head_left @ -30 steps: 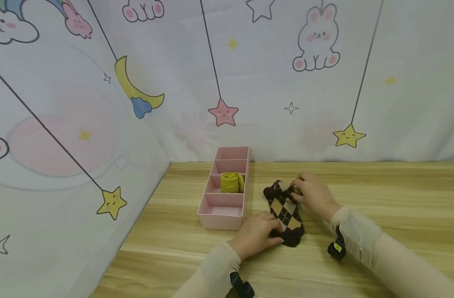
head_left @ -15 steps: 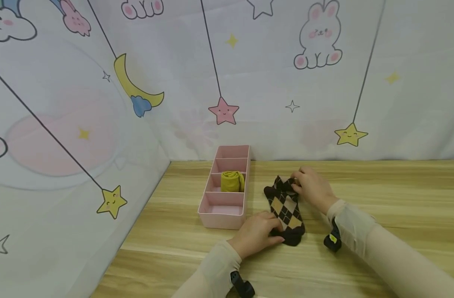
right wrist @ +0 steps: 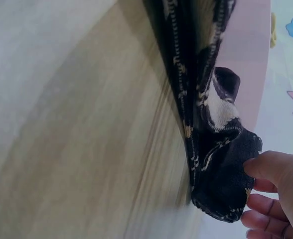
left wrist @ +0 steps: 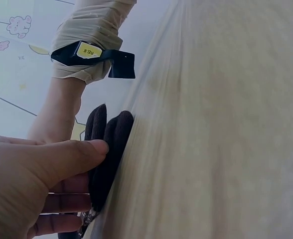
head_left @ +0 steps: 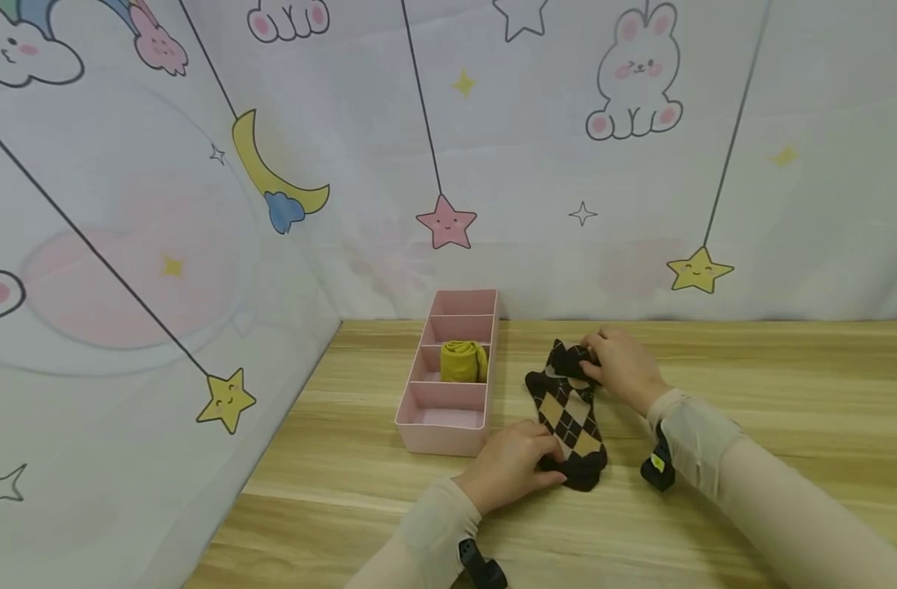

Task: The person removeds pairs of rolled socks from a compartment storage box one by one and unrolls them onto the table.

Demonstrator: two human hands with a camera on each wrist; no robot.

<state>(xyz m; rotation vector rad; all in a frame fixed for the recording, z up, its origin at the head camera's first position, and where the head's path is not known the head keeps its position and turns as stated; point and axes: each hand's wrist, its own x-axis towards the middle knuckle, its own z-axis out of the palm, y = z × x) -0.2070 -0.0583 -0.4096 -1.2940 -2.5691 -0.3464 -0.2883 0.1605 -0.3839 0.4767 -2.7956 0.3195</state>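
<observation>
A pair of black, tan and beige argyle socks (head_left: 569,413) lies stacked on the table, right of a pink divided box. My left hand (head_left: 510,465) holds the dark near end; in the left wrist view its thumb lies on the dark layers (left wrist: 114,149), fingers on the far side. At the far end my right hand (head_left: 623,368) pinches a raised part of the socks. In the right wrist view, that dark sock end (right wrist: 226,174) stands up between thumb and fingers, its layers creased. Part of the near end is hidden under the left fingers.
The pink box (head_left: 442,439) has several compartments in a row. A rolled mustard-yellow cloth item (head_left: 461,362) sits in one of them. Behind the wooden table (head_left: 772,393) hangs a white cartoon-printed curtain (head_left: 522,164), which also runs along the left side.
My right hand has lifted the far end of the socks and shifted it slightly away, so more of the dark flap shows. My left hand has stayed at the near end.
</observation>
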